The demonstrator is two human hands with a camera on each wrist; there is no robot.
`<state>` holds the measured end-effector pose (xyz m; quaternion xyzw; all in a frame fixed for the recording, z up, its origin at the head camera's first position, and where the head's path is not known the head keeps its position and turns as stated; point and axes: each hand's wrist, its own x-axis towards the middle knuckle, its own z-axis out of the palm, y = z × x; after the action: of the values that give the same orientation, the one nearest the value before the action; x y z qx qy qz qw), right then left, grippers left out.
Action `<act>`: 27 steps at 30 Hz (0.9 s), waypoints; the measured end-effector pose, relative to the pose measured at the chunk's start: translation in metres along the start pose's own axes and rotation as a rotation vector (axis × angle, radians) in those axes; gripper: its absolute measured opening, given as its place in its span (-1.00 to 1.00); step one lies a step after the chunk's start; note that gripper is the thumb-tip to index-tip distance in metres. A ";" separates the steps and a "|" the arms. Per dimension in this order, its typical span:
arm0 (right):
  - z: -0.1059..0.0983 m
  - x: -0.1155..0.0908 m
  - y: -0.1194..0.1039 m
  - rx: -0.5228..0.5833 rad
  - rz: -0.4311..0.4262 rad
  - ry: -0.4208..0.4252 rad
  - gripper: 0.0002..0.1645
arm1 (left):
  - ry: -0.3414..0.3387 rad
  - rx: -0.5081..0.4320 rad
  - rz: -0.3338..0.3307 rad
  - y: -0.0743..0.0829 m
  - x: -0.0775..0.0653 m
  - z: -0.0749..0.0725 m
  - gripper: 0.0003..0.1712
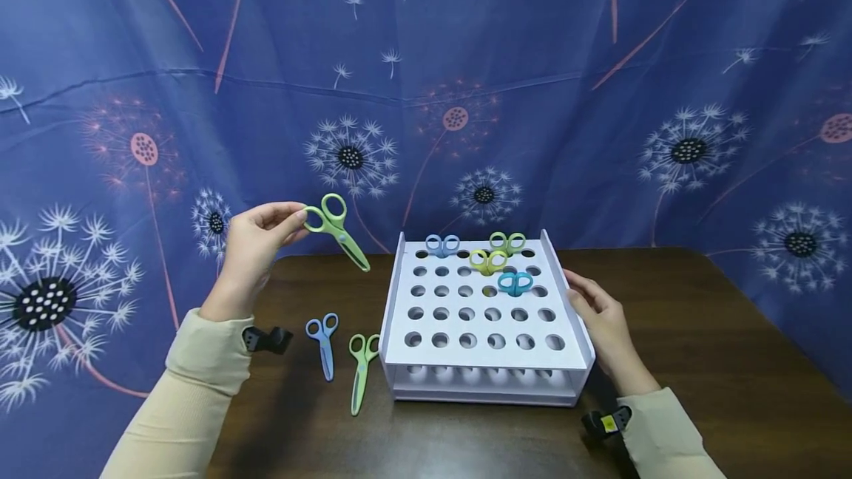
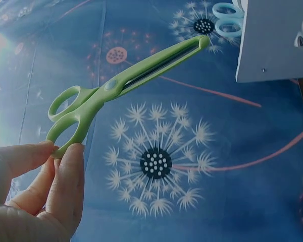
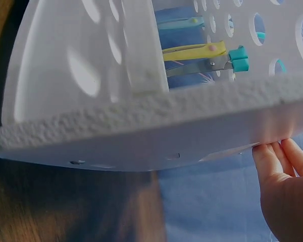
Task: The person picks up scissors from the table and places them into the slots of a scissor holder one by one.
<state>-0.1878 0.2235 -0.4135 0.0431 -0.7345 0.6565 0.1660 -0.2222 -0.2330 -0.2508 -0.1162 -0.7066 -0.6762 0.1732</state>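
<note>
Head view: left hand (image 1: 256, 246) pinching green scissors (image 1: 342, 238), up off the desk (image 1: 699, 338), left of the white rack (image 1: 479, 359).
I read the left grip as thumb and fingers closed on one handle ring, blades angled down toward the rack. Right hand (image 1: 602, 324): grip holds nothing, fingers fairly straight, tips touching the rack's right side. Blue scissors (image 1: 324, 335) and a second green pair (image 1: 362, 362) lie on the desk; four more pairs, including teal scissors (image 1: 515, 289), sit handles-up in rack holes.
</note>
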 end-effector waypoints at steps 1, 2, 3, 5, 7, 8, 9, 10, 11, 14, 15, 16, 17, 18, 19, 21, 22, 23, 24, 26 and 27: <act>-0.001 0.000 0.000 -0.011 0.002 0.004 -0.43 | -0.007 -0.002 0.000 -0.001 0.001 0.003 -0.75; -0.002 -0.001 0.001 -0.017 0.000 0.006 -0.43 | -0.012 -0.005 0.000 -0.001 0.002 0.006 -0.74; -0.003 -0.001 0.001 -0.026 -0.001 0.006 -0.43 | -0.017 -0.005 0.000 -0.002 0.003 0.008 -0.73; -0.004 -0.001 0.001 -0.025 -0.003 0.002 -0.43 | -0.029 -0.022 -0.007 -0.003 0.004 0.012 -0.73; -0.004 -0.001 0.002 -0.009 -0.008 -0.008 -0.43 | -0.042 -0.028 -0.015 -0.004 0.004 0.015 -0.74; -0.003 -0.001 0.002 -0.001 -0.011 -0.012 -0.43 | -0.046 -0.026 -0.016 -0.004 0.004 0.016 -0.75; -0.003 -0.001 0.002 -0.001 -0.012 -0.014 -0.42 | -0.051 -0.023 -0.018 -0.004 0.005 0.018 -0.75; -0.002 0.000 0.002 0.011 -0.013 -0.016 -0.42 | -0.056 -0.016 -0.018 -0.004 0.005 0.019 -0.74; -0.002 0.000 0.001 0.016 -0.015 -0.017 -0.42 | -0.060 -0.008 -0.020 -0.005 0.005 0.021 -0.73; -0.001 0.000 0.001 0.020 -0.018 -0.016 -0.42 | -0.075 0.021 -0.021 -0.006 0.006 0.027 -0.67; -0.001 0.000 0.001 0.019 -0.017 -0.015 -0.43 | -0.080 0.025 -0.024 -0.007 0.006 0.029 -0.65; -0.001 0.000 0.001 0.025 -0.016 -0.016 -0.42 | -0.085 0.033 -0.026 -0.008 0.006 0.031 -0.63; -0.001 0.000 0.001 0.024 -0.015 -0.015 -0.43 | -0.090 0.034 -0.031 -0.009 0.006 0.033 -0.62; -0.001 0.000 0.001 0.025 -0.014 -0.014 -0.43 | -0.094 0.041 -0.033 -0.010 0.006 0.035 -0.61; -0.001 0.000 0.001 0.021 -0.013 -0.014 -0.43 | -0.098 0.047 -0.038 -0.011 0.006 0.037 -0.61; -0.001 0.000 0.002 0.019 -0.015 -0.015 -0.43 | -0.105 0.065 -0.048 -0.013 0.006 0.040 -0.61; -0.001 0.000 0.002 0.022 -0.018 -0.016 -0.44 | -0.109 0.077 -0.053 -0.014 0.006 0.041 -0.62; -0.001 0.000 0.002 0.024 -0.022 -0.017 -0.44 | -0.112 0.086 -0.057 -0.015 0.006 0.043 -0.63; -0.001 0.000 0.002 0.025 -0.026 -0.017 -0.44 | -0.116 0.095 -0.060 -0.016 0.006 0.044 -0.64; -0.002 0.001 0.002 0.020 -0.033 -0.016 -0.44 | -0.125 0.103 -0.065 -0.019 0.006 0.047 -0.64; -0.002 0.002 0.002 0.017 -0.033 -0.014 -0.44 | -0.129 0.105 -0.067 -0.020 0.007 0.049 -0.65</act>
<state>-0.1895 0.2256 -0.4143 0.0612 -0.7291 0.6598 0.1714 -0.2407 -0.1857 -0.2676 -0.1267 -0.7542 -0.6347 0.1103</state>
